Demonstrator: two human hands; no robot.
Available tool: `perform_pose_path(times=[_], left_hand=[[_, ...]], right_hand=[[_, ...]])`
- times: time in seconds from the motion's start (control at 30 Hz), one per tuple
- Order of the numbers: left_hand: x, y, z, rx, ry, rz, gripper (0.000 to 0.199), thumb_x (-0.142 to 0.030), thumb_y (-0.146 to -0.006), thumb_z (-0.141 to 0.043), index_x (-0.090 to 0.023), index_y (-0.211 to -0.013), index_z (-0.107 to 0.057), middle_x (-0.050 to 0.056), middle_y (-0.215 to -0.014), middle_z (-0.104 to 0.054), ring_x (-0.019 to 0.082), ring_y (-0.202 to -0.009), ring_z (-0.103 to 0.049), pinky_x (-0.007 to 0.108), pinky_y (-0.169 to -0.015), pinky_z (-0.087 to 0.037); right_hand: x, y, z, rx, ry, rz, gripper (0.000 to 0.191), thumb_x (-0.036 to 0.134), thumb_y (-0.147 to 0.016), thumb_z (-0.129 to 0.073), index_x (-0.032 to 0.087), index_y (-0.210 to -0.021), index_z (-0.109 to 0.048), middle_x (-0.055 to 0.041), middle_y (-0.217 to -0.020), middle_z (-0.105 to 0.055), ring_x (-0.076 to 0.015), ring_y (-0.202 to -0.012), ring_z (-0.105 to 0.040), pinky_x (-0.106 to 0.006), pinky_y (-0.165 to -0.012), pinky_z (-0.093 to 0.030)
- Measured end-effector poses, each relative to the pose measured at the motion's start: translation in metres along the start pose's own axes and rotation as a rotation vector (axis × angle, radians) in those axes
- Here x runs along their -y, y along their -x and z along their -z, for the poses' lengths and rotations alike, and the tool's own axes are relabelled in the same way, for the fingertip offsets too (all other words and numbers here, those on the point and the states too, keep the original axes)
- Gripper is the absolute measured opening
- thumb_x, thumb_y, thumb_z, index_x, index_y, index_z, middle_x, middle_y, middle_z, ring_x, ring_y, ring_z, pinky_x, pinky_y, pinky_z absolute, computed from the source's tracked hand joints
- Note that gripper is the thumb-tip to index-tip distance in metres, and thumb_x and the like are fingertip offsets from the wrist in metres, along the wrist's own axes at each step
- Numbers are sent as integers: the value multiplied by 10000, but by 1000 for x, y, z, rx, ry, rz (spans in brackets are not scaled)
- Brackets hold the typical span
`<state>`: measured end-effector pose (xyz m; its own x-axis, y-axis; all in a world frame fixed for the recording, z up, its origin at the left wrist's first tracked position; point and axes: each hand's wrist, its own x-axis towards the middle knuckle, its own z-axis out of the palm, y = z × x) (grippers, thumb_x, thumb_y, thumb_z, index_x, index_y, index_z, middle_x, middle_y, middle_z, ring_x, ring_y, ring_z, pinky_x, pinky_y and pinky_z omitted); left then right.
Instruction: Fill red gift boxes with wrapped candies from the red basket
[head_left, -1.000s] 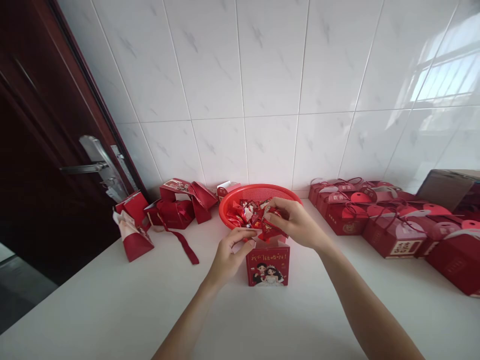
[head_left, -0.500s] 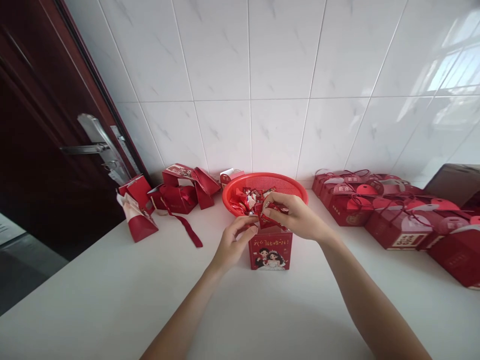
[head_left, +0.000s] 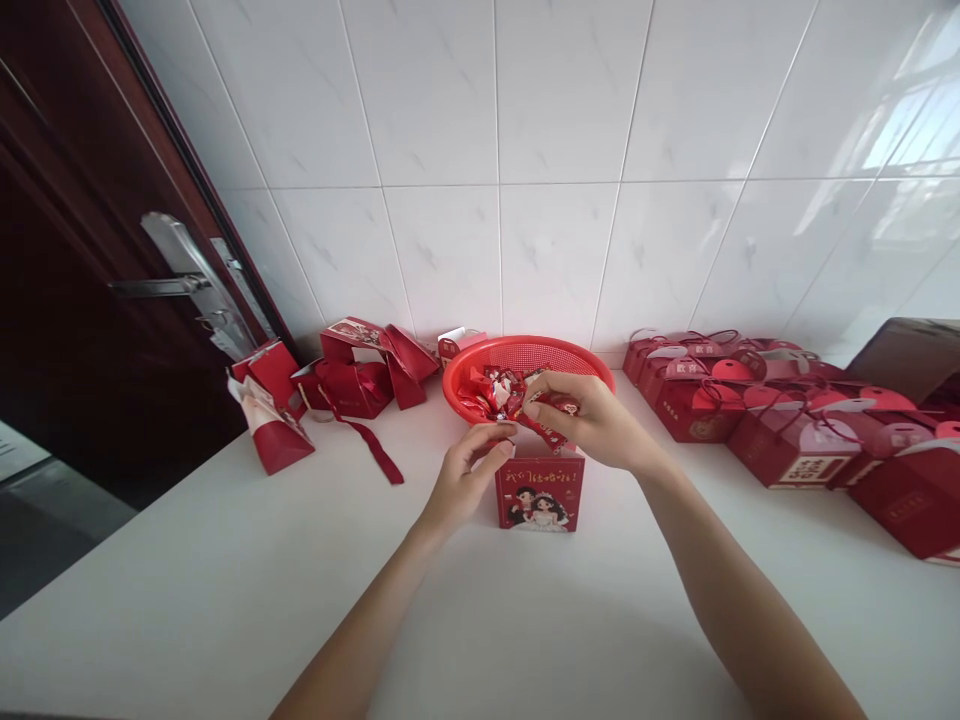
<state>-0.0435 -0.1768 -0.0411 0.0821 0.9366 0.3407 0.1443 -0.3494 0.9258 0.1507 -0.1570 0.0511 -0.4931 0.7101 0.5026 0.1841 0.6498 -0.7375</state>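
Note:
An upright red box (head_left: pixel 540 498) with a cartoon couple on its front stands on the white table, its top open. My left hand (head_left: pixel 466 472) pinches the box's upper left edge between thumb and fingers. Above the opening, my right hand (head_left: pixel 589 415) grips a red wrapped packet (head_left: pixel 546 436), which hangs slanting over the box. Just behind is a red plastic basket (head_left: pixel 541 347) holding several wrapped candies (head_left: pixel 501 388); my right hand hides part of it.
Several red gift boxes (head_left: pixel 686 408) are grouped at the right. More red boxes (head_left: pixel 360 385) and a dark red ribbon (head_left: pixel 379 452) lie at the left, near a door handle (head_left: pixel 169 286). A tiled wall (head_left: pixel 442 250) runs behind the table (head_left: pixel 225 580).
The packet in my right hand has tilted and now shows more of its length above the box. My left hand stays at the box's edge. The view has shifted slightly.

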Motion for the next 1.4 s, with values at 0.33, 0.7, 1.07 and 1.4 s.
perform_pose_path(times=[0.33,0.7,1.07,1.4], left_hand=[[2,-1,-1,-14,64,-34,315,-445,-883,-654,-196,-1047,-756,75,-1105,-725,248,-1077,-647,339,-953,-508],[4,0,0,-15,60,1,351,-472,-883,-652,-204,-1086,-756,89,-1192,-710,262,-1151,-629,349,-988,-495],[5,0,0,-44,39,-1,339,-470,-876,-659,-213,-1076,-752,78,-1192,-710,259,-1143,-638,336,-950,-523],[0,2,-1,0,45,-11,322,-461,-908,-625,-215,-1074,-749,82,-1212,-703,258,-1180,-620,337,-964,-517]], right_hand=[[-11,-1,-2,-5,252,64,156,132,-881,-588,187,-796,-707,-30,-840,-731,-163,-777,-641,-282,-707,-474],[-7,2,11,-31,388,215,188,137,-921,-588,176,-819,-742,-30,-790,-731,-146,-710,-620,-262,-652,-449],[-8,1,6,-33,392,250,197,133,-921,-596,184,-805,-747,-44,-840,-751,-162,-762,-655,-279,-701,-484],[-5,5,15,-31,475,263,226,116,-927,-576,183,-773,-727,-40,-796,-728,-159,-751,-639,-270,-669,-464]])
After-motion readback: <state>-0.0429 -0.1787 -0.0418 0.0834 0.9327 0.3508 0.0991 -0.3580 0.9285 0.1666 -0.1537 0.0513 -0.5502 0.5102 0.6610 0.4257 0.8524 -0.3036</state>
